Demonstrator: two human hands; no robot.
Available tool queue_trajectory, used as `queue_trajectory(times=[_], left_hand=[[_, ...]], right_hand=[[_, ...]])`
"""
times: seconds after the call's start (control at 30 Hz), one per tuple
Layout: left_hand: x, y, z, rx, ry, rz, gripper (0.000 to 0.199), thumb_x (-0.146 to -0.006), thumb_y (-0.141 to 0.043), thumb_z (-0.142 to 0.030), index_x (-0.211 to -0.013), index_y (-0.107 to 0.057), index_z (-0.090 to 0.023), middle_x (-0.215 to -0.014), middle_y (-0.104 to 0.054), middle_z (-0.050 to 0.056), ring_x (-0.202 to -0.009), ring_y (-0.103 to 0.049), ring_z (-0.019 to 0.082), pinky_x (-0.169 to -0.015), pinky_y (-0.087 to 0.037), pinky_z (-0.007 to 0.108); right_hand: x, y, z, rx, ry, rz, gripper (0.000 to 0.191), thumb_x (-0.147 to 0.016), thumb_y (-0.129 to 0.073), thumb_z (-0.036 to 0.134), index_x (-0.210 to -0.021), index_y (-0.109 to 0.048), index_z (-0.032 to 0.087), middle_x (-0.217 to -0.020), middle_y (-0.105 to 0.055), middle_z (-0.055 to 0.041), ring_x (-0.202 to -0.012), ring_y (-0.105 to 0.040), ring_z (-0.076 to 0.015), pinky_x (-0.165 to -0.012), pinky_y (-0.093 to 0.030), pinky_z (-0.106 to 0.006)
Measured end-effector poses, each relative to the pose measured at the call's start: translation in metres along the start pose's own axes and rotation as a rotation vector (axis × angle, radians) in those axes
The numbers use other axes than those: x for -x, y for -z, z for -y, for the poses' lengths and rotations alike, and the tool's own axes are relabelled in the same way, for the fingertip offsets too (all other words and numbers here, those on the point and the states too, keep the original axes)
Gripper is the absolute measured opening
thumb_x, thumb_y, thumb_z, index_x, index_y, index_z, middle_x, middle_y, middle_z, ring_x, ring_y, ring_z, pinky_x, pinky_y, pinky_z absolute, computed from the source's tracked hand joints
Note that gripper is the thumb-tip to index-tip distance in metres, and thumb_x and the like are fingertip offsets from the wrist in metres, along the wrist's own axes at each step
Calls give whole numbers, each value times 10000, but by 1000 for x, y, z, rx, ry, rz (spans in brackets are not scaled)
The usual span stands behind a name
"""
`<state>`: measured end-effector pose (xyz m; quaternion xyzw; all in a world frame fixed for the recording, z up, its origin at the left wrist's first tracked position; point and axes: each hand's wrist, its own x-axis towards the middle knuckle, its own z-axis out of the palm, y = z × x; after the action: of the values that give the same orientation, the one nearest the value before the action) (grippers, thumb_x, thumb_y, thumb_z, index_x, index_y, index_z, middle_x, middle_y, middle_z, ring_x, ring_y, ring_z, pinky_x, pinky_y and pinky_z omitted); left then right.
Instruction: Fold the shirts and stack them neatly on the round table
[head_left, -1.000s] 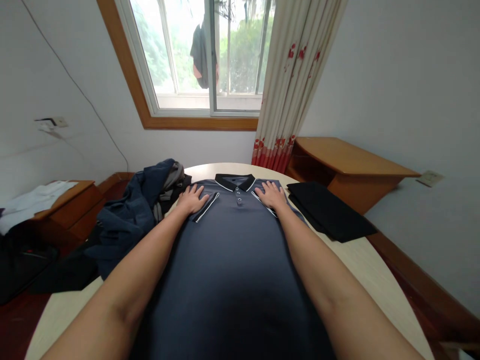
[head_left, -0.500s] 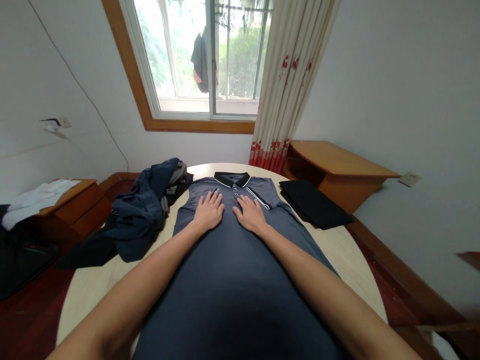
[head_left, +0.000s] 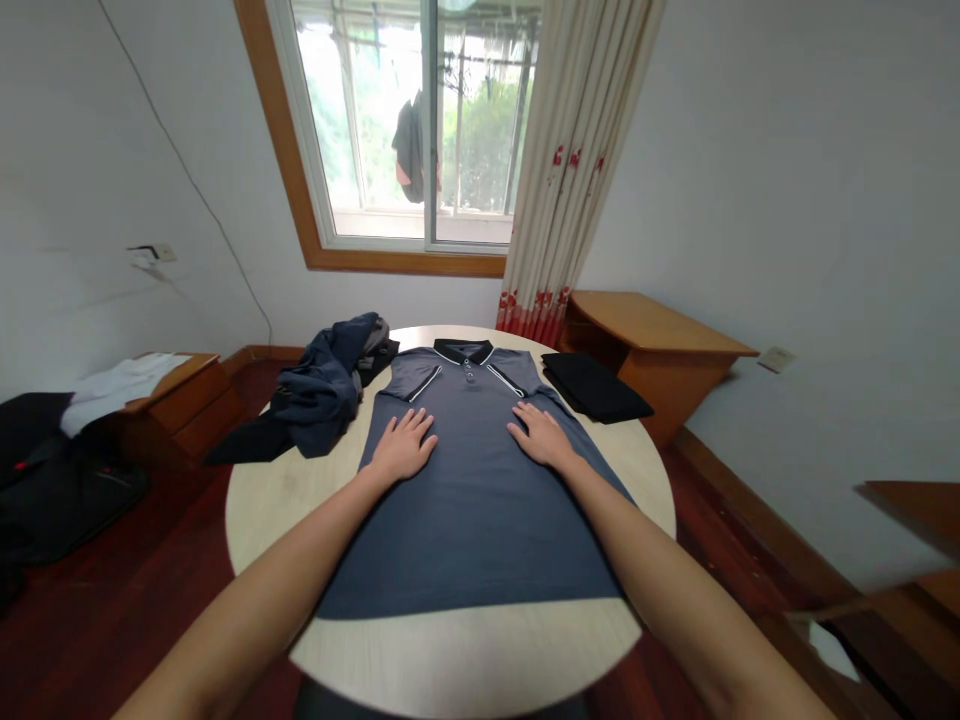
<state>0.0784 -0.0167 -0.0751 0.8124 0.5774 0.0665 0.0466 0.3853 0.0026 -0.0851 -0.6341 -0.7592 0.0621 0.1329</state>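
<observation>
The shirt (head_left: 472, 520) is laid flat on the table (head_left: 259, 500), its long axis run from far collar (head_left: 481, 351) to near hem (head_left: 465, 601). Its left side is touched by the left hand (head_left: 406, 446), its right by the right hand (head_left: 543, 436), both about equally near the collar. Fingers are spread, nothing gripped. The shirt is flanked by clothes (head_left: 330, 385) and black cloth (head_left: 596, 388).

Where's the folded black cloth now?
Head view: the black cloth lies at the far right of the table, beside the polo shirt, near the wooden desk.

The shirt (head_left: 487, 500) is slate grey with white-edged black trim.
</observation>
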Motion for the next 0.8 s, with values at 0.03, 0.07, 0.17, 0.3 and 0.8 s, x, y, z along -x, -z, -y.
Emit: queue_trajectory(times=[0.03,0.07,0.17,0.3,0.8], left_hand=[[8,0,2,-1,4,1,596,-1033,-303,-463,-1567,-402,-216,-1670,-273,59,-1557,-214,259,-1247,-189,507],[15,0,4,-2,8,-1,593,-1032,-308,-464,-1565,-406,-224,-1669,-277,55,-1556,-218,258,-1246,-193,506],[36,-3,10,-11,25,-30,585,-1028,-326,-466,-1555,-427,-233,-1662,-298,51,-1552,-230,268,-1241,-208,513],[57,-4,12,-32,56,-80,572,-1029,-326,-441,-1533,-463,-209,-1640,-352,65,-1533,-281,276,-1234,-236,501],[120,19,10,108,384,-113,466,-946,-565,-328,-1372,-562,-138,-1305,-637,210,-1162,-654,301,-969,-494,359]], right_hand=[[7,2,-6,-2,-5,0,581,-1030,-400,474,-1517,-477,167,-1627,-367,-109,-1523,-300,-240,-1247,-199,-451],[14,3,-12,-2,-10,1,587,-1028,-403,478,-1517,-478,163,-1625,-371,-109,-1522,-303,-240,-1247,-203,-446],[34,6,-27,9,-26,-9,605,-1026,-401,490,-1517,-477,145,-1625,-369,-115,-1523,-301,-245,-1247,-210,-443],[60,10,-38,33,-61,-32,607,-1025,-397,490,-1514,-484,140,-1624,-369,-120,-1523,-301,-256,-1247,-215,-436],[103,26,-40,38,-54,-37,568,-1021,-442,441,-1478,-530,117,-1591,-418,-153,-1495,-354,-280,-1234,-243,-430]])
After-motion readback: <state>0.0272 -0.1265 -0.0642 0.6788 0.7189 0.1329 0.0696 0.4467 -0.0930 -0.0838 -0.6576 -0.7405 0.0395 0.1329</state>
